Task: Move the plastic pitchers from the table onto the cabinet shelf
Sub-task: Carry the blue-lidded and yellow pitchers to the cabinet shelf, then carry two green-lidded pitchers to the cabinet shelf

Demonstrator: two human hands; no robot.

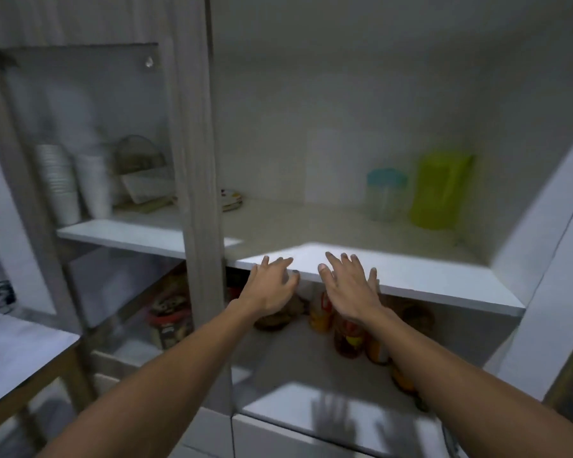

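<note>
Two plastic pitchers stand at the back right of the white cabinet shelf (411, 279): a lime-green one (439, 190) and, to its left, a clear one with a light-blue lid (385, 193). My left hand (272, 285) and my right hand (348, 289) are stretched out side by side at the shelf's front edge, fingers spread, holding nothing. Both hands are well short of the pitchers. The image is blurred.
A wooden cabinet post (196, 160) stands left of my hands. Behind the glass door (80, 127) are stacked white cups (60, 183) and a wire basket (143, 170). Jars and bottles (348, 335) fill the lower shelf. A white table corner (20, 352) is at the lower left.
</note>
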